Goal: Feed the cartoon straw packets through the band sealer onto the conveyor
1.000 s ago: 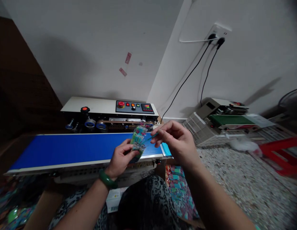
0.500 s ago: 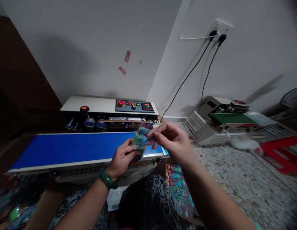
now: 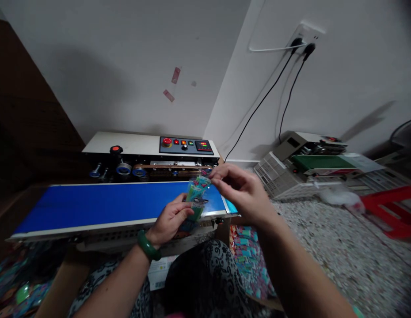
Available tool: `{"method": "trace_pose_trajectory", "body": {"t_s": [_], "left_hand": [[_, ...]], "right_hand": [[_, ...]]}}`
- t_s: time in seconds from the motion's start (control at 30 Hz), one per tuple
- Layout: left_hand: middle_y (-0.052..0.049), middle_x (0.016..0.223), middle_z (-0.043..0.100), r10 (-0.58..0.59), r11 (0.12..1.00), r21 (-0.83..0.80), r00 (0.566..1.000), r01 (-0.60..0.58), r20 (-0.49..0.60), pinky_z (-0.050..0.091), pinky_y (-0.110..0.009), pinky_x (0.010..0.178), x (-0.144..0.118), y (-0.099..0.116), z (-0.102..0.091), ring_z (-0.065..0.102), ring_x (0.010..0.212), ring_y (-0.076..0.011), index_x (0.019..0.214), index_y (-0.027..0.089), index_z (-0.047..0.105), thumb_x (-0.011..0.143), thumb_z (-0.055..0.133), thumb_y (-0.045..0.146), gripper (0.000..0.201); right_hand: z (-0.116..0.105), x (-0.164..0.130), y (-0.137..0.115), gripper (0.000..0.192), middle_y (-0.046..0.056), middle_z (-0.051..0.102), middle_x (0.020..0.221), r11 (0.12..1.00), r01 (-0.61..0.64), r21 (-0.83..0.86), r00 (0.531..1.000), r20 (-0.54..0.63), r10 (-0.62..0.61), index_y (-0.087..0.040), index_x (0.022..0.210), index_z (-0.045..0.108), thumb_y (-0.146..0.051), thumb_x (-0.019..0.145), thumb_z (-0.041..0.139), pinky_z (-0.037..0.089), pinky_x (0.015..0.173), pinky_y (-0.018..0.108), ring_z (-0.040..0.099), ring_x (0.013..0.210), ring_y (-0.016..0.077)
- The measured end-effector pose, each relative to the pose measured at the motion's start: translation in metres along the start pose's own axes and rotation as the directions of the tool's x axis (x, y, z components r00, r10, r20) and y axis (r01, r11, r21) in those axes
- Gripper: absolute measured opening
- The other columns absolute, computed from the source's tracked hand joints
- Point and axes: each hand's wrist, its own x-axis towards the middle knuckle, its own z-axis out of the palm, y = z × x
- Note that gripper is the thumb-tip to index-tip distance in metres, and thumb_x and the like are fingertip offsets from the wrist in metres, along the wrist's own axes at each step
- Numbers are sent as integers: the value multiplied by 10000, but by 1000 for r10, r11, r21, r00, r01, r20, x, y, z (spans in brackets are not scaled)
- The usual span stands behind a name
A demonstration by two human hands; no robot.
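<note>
1. Your left hand (image 3: 169, 218) grips the lower part of a clear packet (image 3: 196, 196) of green and blue items, fingers curled around it from below.
2. Your right hand (image 3: 241, 190) pinches the packet's top edge between thumb and fingertips; the other fingers are loosely bent.
3. The packet stands nearly upright, held just above the near right end of the blue conveyor belt (image 3: 102, 205), not resting on it.
4. The belt stretches bare to your left, so open room lies that way along its whole length. Its pale front edge runs just past your left knuckles.
5. Behind the belt, the sealing machine (image 3: 149, 152) with its control panel (image 3: 185, 145) closes off the far side, close to the packet's top.
6. The belt's right end stops just beside your right hand; beyond it lies speckled floor (image 3: 325, 247).
7. Below your right wrist lies a heap of colourful packets (image 3: 248, 256).
8. A second machine (image 3: 308, 165) sits well apart to the right, by the wall.
</note>
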Motion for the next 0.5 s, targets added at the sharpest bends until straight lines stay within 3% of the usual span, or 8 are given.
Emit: {"method": "trace_pose_trajectory", "body": {"t_s": [0.2,0.5], "left_hand": [[-74,894,614,-36,999,-5,973,35,-228,417,-293,795,2,-5,0,547,885,-197,778,168,710,755,574,268,170],[-49,786,604,-32,999,31,945,45,-325,433,-261,712,2,-1,-1,554,779,-177,663,178,716,665,640,201,79]], "right_hand": [[-4,-9,-9,152,32,621,772,963,-81,256,990,-94,108,-199,676,463,-287,769,545,437,434,230,573,560,101],[5,-15,-11,148,39,634,767,954,-47,297,993,-93,78,-198,672,453,-252,770,550,521,493,265,604,566,111]]}}
